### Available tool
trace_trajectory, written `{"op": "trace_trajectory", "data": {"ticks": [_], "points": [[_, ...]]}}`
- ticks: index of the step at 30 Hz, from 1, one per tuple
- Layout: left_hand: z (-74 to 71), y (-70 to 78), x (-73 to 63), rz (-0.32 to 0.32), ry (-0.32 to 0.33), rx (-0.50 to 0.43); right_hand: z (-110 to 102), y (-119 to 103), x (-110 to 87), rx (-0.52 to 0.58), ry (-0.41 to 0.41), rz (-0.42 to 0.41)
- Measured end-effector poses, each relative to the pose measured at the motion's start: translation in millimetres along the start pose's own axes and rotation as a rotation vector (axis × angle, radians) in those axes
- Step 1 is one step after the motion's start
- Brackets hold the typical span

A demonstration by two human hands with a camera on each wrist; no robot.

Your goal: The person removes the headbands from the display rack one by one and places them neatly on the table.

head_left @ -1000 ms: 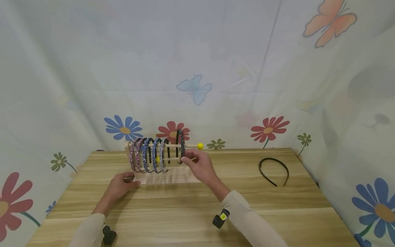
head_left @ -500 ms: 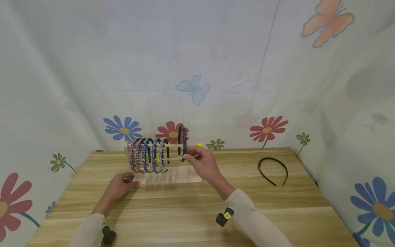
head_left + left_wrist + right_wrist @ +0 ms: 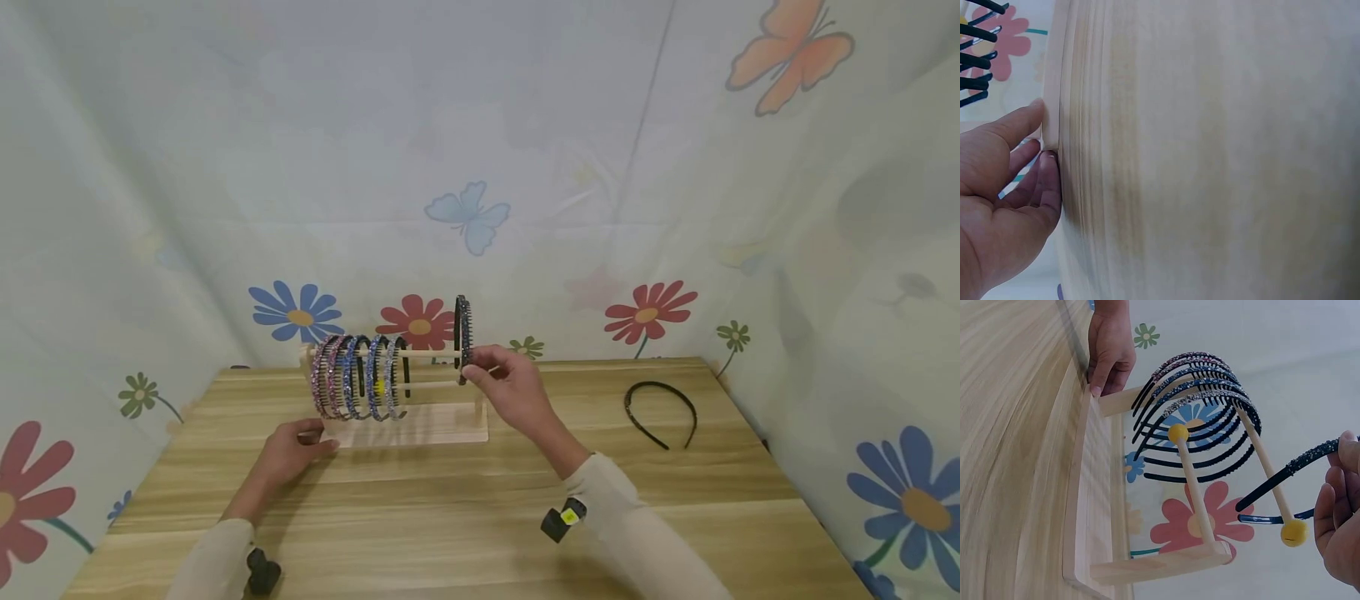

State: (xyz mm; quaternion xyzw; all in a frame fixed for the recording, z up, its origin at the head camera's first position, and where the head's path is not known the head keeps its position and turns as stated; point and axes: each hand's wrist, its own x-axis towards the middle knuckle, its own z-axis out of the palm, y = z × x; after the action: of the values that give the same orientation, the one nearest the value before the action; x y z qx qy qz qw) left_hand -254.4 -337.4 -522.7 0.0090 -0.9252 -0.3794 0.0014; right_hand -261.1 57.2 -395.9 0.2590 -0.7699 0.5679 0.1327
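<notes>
My right hand [image 3: 513, 387] pinches a dark glittery toothed headband [image 3: 466, 325] low on its side. In the right wrist view that headband's two tips straddle a wooden rod near its yellow ball end [image 3: 1294, 532]. My left hand [image 3: 285, 454] grips the left end of the wooden stand's base [image 3: 420, 431], thumb on the edge and fingers curled by the end, as the left wrist view shows. Several glittery headbands [image 3: 373, 379], pink, blue and silver, hang in a row on the stand's left part. A second rod with a yellow ball [image 3: 1178, 434] shows below.
A black headband [image 3: 662, 384] lies on the right of the wood-grain table [image 3: 435, 533]. Behind it hangs a pale cloth backdrop [image 3: 360, 167] with printed flowers and butterflies. The stand's upright [image 3: 1166, 561] rises at the base's right end.
My right hand has moved to the right and slightly up, carrying the dark headband along the rod away from the others. The left hand stays at the base.
</notes>
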Motion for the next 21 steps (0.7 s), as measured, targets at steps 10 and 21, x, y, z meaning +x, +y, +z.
{"op": "trace_trajectory", "data": {"ticks": [10, 21], "points": [[-1.8, 0.5, -0.4, 0.009, -0.001, 0.014, -18.1, 0.7, -1.4, -0.031, 0.032, -0.001], [-1.4, -0.1, -0.6, -0.003, -0.007, 0.016, -36.4, 9.4, -4.5, -0.089, 0.074, 0.017]]}}
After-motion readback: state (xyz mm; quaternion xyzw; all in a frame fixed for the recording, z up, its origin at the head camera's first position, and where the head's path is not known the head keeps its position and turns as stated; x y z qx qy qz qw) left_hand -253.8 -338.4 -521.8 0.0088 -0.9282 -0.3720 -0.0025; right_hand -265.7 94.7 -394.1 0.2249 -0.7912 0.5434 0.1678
